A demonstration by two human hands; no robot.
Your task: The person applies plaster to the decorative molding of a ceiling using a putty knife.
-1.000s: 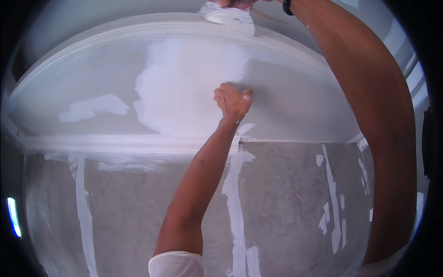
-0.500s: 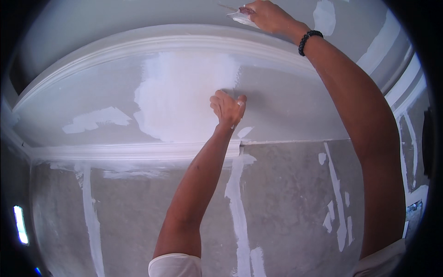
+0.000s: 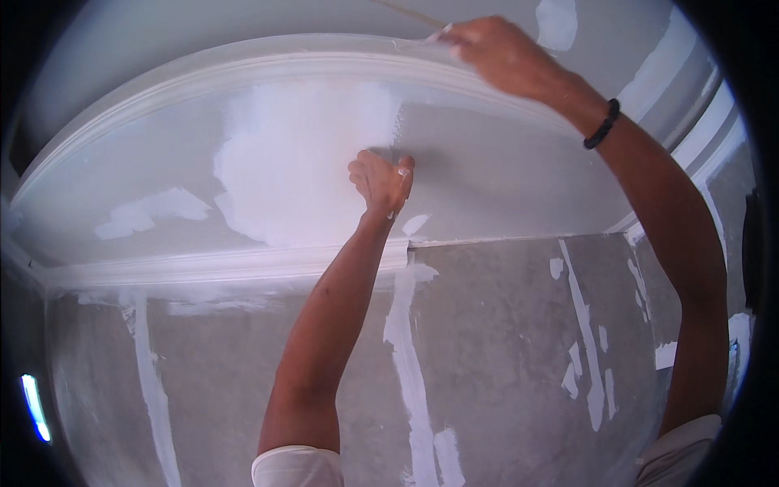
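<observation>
My left hand (image 3: 381, 183), smeared with white compound, is raised against the pale curved panel (image 3: 503, 178), just right of a broad white patch (image 3: 284, 162). Its fingers are curled; whatever they may hold is hidden. My right hand (image 3: 507, 61), blurred, with a dark beaded bracelet (image 3: 601, 126) at the wrist, grips a putty knife (image 3: 434, 39) up by the curved white moulding (image 3: 203, 73). The knife's blade is smeared and hard to make out.
Below the panel runs a straight white moulding (image 3: 203, 260) that stops midway, above a grey wall (image 3: 503, 341) with vertical white compound strips (image 3: 406, 349). A grey ceiling (image 3: 243, 16) with white patches curves overhead. A bright narrow opening (image 3: 34, 406) shows at the far left.
My right hand and putty knife went from the top edge over to the right, then came lower. My left hand stays on the panel, appearing slightly further left in the picture.
</observation>
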